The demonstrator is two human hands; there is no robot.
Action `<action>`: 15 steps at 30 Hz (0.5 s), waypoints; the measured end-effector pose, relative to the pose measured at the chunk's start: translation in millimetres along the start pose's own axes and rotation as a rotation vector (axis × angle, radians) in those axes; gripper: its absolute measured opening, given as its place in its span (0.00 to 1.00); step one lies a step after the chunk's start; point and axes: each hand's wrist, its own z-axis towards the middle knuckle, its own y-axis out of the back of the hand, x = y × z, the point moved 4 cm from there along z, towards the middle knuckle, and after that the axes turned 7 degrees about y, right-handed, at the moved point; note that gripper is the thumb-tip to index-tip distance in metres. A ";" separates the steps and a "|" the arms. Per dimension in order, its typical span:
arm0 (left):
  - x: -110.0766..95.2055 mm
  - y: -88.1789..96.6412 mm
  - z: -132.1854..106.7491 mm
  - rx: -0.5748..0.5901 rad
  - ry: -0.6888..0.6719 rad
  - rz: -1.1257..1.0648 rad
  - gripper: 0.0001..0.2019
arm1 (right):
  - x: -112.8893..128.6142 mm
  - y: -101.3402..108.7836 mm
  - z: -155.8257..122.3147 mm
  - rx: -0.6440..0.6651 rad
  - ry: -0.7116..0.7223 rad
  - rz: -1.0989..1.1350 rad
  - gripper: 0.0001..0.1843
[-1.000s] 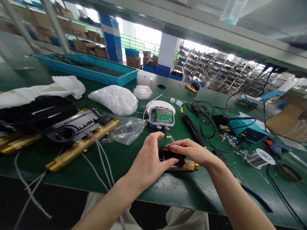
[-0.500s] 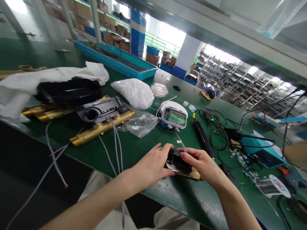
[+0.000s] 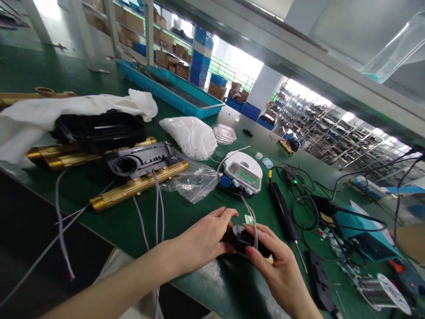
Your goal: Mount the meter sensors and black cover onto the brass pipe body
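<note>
In front of me, at the near edge of the bench, a black plastic part (image 3: 241, 238) rests over a gold-coloured metal piece (image 3: 271, 258) that is mostly hidden. My left hand (image 3: 212, 232) curls round the part's left end, thumb on the near side. My right hand (image 3: 277, 261) grips its right side, fingers on top and thumb at the near edge. Grey cables (image 3: 251, 215) run past the right fingertips to a clear-windowed unit with a green circuit board (image 3: 247, 176) inside, just beyond the hands.
A black pen-shaped tool (image 3: 282, 210) and tangled black cables lie to the right, with a solder wire spool (image 3: 381, 292) nearer. Leftward are a gold tube (image 3: 139, 186), a grey housing (image 3: 142, 160), a clear plastic bag (image 3: 195, 181) and a black tray-like case (image 3: 99, 130).
The black part has turned, so its shiny flat face no longer shows. My right thumb has moved down to the near edge. The whole view has shifted slightly.
</note>
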 end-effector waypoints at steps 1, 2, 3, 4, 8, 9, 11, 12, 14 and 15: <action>0.4 -1.5 -4.0 0.006 0.005 -0.022 0.24 | 1.4 -0.5 -4.1 -0.001 0.069 -0.054 0.18; 0.5 -2.9 -7.2 0.008 0.003 -0.031 0.24 | 2.7 -0.8 -8.1 -0.003 0.140 -0.110 0.18; 0.2 -4.2 -9.4 0.005 -0.002 -0.035 0.24 | 3.6 -1.1 -11.6 -0.004 0.200 -0.159 0.19; -0.2 -5.2 -10.6 0.000 -0.007 -0.039 0.25 | 3.7 -1.4 -14.6 -0.002 0.241 -0.197 0.20; 0.4 -7.2 -7.8 -0.018 0.036 -0.046 0.27 | -2.4 1.0 -18.2 -0.064 0.175 -0.223 0.21; 0.4 -7.1 -6.5 -0.021 0.044 -0.035 0.27 | -3.9 1.9 -17.4 -0.078 0.134 -0.212 0.21; -0.2 -6.5 -4.7 -0.028 0.040 -0.007 0.26 | -5.0 2.9 -15.1 -0.071 0.077 -0.205 0.20; -0.8 -6.4 -4.5 -0.024 0.028 0.000 0.26 | -4.4 3.0 -14.0 -0.052 0.064 -0.215 0.19; -1.7 -7.0 -5.5 -0.009 0.002 0.003 0.25 | -1.3 3.6 -13.2 -0.034 0.072 -0.264 0.18; -1.8 -7.5 -6.5 -0.010 -0.012 -0.001 0.25 | 0.9 3.9 -13.7 -0.036 0.090 -0.305 0.18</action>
